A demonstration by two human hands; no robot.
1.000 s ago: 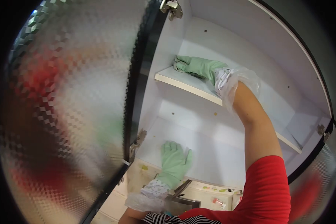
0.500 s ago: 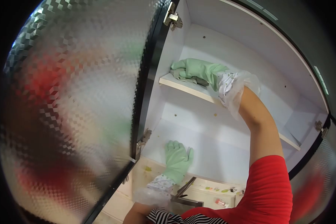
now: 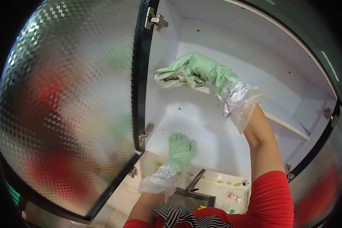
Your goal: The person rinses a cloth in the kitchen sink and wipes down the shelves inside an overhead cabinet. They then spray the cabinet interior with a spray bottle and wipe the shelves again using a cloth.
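Observation:
My right hand [image 3: 199,68], in a green rubber glove with a patterned cuff, is closed on a grey-green cloth [image 3: 180,78] at the left front of the cabinet's middle shelf [image 3: 277,117]. Part of the cloth hangs over the shelf's front edge. Lower down, my left hand [image 3: 180,150], gloved the same way, lies flat with its fingers stretched out on the cabinet's white floor [image 3: 224,152]. Nothing is in it.
On the left a textured glass door [image 3: 76,114] with a black frame stands open on metal hinges [image 3: 155,19]. Another glass door [image 3: 319,190] is at the right. Below are a faucet [image 3: 195,180] and a sink [image 3: 209,198].
My right hand has drawn the cloth forward and left, to the shelf's front edge, and more of the cloth shows. The left hand stays flat on the cabinet floor. The view has shifted slightly.

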